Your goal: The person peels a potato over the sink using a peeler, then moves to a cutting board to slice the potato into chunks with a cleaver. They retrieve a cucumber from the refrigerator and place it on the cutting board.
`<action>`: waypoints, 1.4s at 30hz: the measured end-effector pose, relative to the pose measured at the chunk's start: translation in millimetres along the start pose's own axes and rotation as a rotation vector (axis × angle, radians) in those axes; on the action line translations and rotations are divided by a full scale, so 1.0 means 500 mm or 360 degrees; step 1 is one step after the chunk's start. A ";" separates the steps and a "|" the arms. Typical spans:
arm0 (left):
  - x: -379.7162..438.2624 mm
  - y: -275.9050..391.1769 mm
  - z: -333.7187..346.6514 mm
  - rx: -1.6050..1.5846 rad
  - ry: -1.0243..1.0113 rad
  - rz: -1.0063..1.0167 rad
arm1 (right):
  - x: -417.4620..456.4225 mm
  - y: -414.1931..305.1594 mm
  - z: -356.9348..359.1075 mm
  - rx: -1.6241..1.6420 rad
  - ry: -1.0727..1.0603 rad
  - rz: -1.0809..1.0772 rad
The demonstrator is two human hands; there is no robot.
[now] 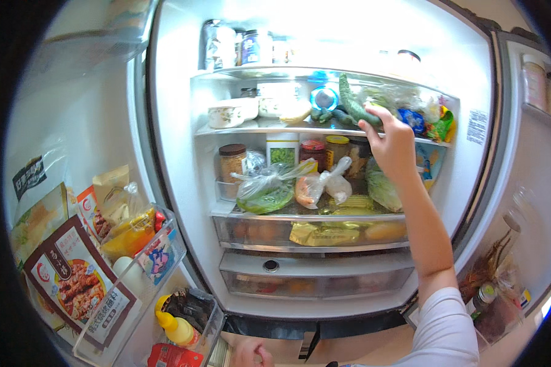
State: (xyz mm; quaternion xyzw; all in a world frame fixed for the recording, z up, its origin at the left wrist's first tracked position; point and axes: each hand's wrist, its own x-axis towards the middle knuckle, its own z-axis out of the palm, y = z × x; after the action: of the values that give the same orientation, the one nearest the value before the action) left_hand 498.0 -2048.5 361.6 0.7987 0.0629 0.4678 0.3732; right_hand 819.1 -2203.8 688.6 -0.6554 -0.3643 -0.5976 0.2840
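My right hand (385, 130) reaches to the second shelf of an open refrigerator and grips the lower end of a cucumber (350, 98), which points up and to the left. Other dark green vegetables (322, 114) lie beside it on the shelf, near a round blue-rimmed item (324, 98). To the right of my fingers are a blue packet (411, 120) and a green and yellow packet (442, 125). My left hand (253, 353) is low at the bottom edge, partly cut off, with its fingers curled; nothing shows in it.
Bowls (225, 116) stand at the left of that shelf. Below are jars (337, 149), a bag of green vegetables (266, 195) and a glass shelf edge (312, 215) above drawers. The open left door's bin (174, 238) holds packets; the right door holds bottles (484, 296).
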 end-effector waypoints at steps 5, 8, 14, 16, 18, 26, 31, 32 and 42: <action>0.100 0.079 0.068 -0.1415 -0.0063 -0.0362 | -0.176 -0.101 -0.132 0.1261 -0.0228 0.0549; 0.146 0.134 0.090 -0.2167 -0.0127 -0.0517 | -0.289 -0.152 -0.196 0.2007 -0.0702 0.1024; 0.211 0.183 0.118 -0.2712 -0.0046 -0.0833 | -0.465 -0.173 -0.255 0.2552 -0.1009 0.1825; 0.210 0.128 0.146 -0.2757 -0.0358 -0.0592 | -0.506 -0.172 -0.261 0.2555 -0.0781 0.2012; 0.219 0.138 0.174 -0.2668 -0.0361 -0.0667 | -0.536 -0.167 -0.264 0.2595 -0.0527 0.2110; 0.201 0.146 0.167 -0.2594 -0.0360 -0.0624 | -0.578 -0.184 -0.265 0.2632 -0.0382 0.2220; 0.196 0.128 0.166 -0.2604 -0.0289 -0.0623 | -0.582 -0.188 -0.244 0.2736 -0.0481 0.2240; 0.197 0.118 0.169 -0.2656 -0.0260 -0.0633 | -0.582 -0.193 -0.239 0.2762 -0.0496 0.2242; 0.171 0.067 0.114 -0.2138 0.0013 -0.1162 | -0.514 -0.172 -0.176 0.2103 -0.0971 0.1309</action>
State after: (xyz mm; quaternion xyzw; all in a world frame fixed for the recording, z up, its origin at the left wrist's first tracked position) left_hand 582.4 -2064.9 427.2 0.3270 0.0262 0.2556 0.9094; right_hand 693.0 -2261.5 439.6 -0.5677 -0.4324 0.0942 0.6942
